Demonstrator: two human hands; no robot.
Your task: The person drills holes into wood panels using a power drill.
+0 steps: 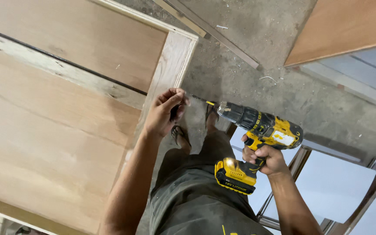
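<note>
My right hand grips the handle of a yellow and black cordless drill, whose bit points left toward the edge of a wooden cabinet frame. My left hand is at that frame edge, fingers pinched together near the tip of the bit, apparently holding a small screw that is too small to make out. The drill's battery pack hangs below my right hand. My legs in dark trousers and sandals show beneath.
A large plywood panel fills the left. Concrete floor with wood strips and shavings lies ahead. Another plywood board stands top right. White panels in a frame lie lower right.
</note>
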